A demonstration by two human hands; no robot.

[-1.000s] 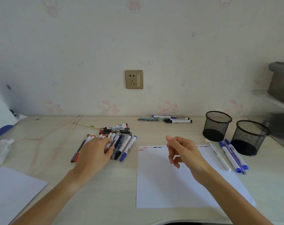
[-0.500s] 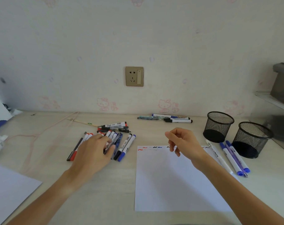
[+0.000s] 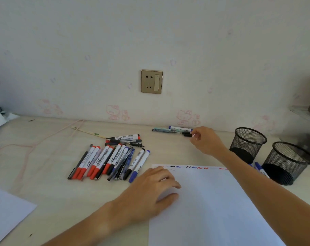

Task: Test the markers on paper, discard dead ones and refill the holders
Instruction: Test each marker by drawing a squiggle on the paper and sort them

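A white test sheet (image 3: 212,201) with red, blue and black squiggles along its top edge lies on the desk. My left hand (image 3: 150,190) rests on its left edge, fingers relaxed, holding nothing. Left of the sheet lies a pile of several red, black and blue markers (image 3: 111,160). A few more markers (image 3: 168,130) lie against the wall. My right hand (image 3: 207,141) reaches there and pinches the end of a black marker (image 3: 187,134). Two empty black mesh holders (image 3: 248,139) (image 3: 290,155) stand at the right, with blue markers (image 3: 259,167) lying beside them, partly hidden by my right arm.
A second white sheet (image 3: 7,210) lies at the lower left. A pink cable (image 3: 35,144) runs across the left of the desk. A wall socket (image 3: 151,81) sits above the desk, and a shelf (image 3: 306,114) juts out at the far right.
My left hand left the marker pile and came down on the sheet's left edge. My right hand moved from above the sheet to the markers by the wall and took hold of the black one.
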